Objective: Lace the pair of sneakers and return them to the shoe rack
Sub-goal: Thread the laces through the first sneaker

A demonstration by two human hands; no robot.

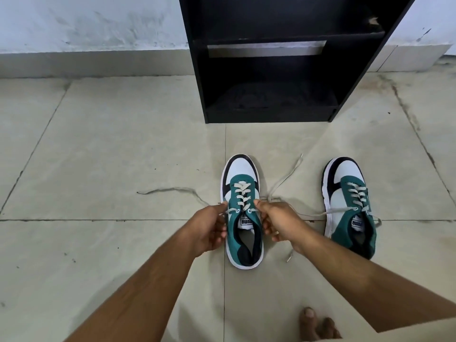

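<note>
Two green, white and black sneakers stand on the tiled floor, toes pointing away from me. The left sneaker (242, 183) sits between my hands, its white lace crossed up to the top eyelets. My left hand (209, 229) pinches the left lace end (172, 190), which trails off to the left. On the other side, my right hand (278, 223) pinches the right lace end (287, 175), which runs up and to the right. The right sneaker (350, 193) stands apart to the right, laced, with loose ends lying on the floor.
A black shoe rack (345, 77) stands against the white wall straight ahead, with dark shoes barely visible on its bottom shelf. My bare toes (318, 325) show at the bottom edge. Tiled floor stretches to both sides.
</note>
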